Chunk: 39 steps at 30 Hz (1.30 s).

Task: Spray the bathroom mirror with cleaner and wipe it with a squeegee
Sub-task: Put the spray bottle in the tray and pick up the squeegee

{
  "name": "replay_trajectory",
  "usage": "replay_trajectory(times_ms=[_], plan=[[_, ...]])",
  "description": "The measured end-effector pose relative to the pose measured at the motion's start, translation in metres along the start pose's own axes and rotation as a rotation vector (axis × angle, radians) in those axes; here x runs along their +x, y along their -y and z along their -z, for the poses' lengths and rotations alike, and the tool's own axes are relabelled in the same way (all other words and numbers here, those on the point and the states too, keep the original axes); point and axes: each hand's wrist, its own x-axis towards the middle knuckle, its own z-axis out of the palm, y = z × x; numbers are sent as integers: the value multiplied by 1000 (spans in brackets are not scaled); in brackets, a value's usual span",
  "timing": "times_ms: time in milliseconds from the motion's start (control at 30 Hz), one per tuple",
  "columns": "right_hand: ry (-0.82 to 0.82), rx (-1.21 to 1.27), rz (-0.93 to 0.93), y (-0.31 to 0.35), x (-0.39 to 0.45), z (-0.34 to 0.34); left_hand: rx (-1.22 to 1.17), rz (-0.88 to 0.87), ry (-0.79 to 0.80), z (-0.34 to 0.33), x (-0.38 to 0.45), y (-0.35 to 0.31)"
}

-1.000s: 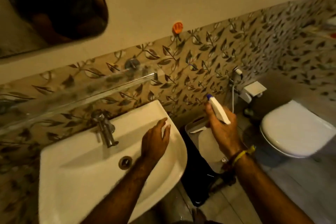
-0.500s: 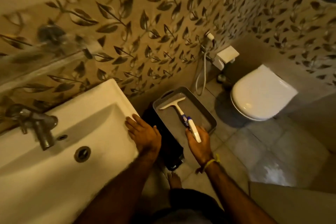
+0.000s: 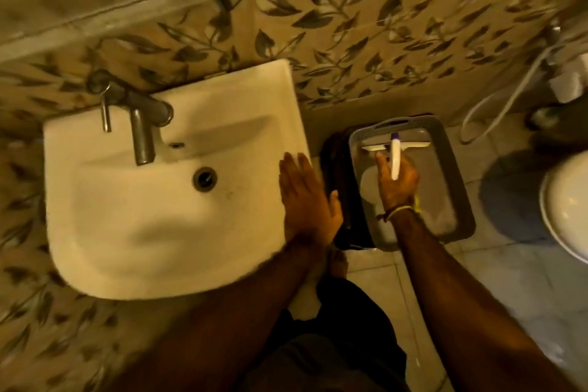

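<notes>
White porcelain fills the left half of the view: the sink [image 3: 133, 226] hangs from a wall tiled in a leaf pattern, with a metal tap [image 3: 141, 130] at its back and a round drain [image 3: 204, 179] in the bowl. Its right rim ends just beside a dark bin [image 3: 334, 169] on the floor. A grey tray [image 3: 458, 188] sits on top of that bin, its far edge close to the wall and its right side facing open floor tiles [image 3: 509, 280] before the white toilet [image 3: 566, 210] at the right border. A hose [image 3: 496, 95] loops down the wall above that gap.

Both forearms reach forward from the bottom. The left hand [image 3: 307, 200] lies flat on the sink's right rim, fingers straight and together, thumb out over the edge towards the bin. The right hand [image 3: 397, 183], a yellow thread band at its wrist, hovers over the tray with its grip curled round a white spray bottle [image 3: 395, 159], whose purple-tipped nozzle points away towards the wall. Under the bottle, at the tray's far end, lies the squeegee [image 3: 413, 146], its white blade running crosswise; whether the bottle touches it I cannot tell.
</notes>
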Motion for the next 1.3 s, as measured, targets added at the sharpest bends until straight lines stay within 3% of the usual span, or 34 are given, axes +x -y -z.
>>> replay_trajectory(times_ms=[167,600,733,900,1033,1300], plan=[[15,103,-32,-17,29,-17,51,-11,-3,-2,0,-3],[154,-76,-109,-47,10,25,55,-10,66,7,-1,-7],[4,-111,-372,-58,11,39,74,-28,48,2,0,-5],[150,-244,-554,-78,27,41,90,-19,13,-1,1,0],[294,-266,-571,-88,38,35,99,-15,10,0,0,0],[193,-268,-517,-49,46,50,78,-39,26,3,-2,-6]])
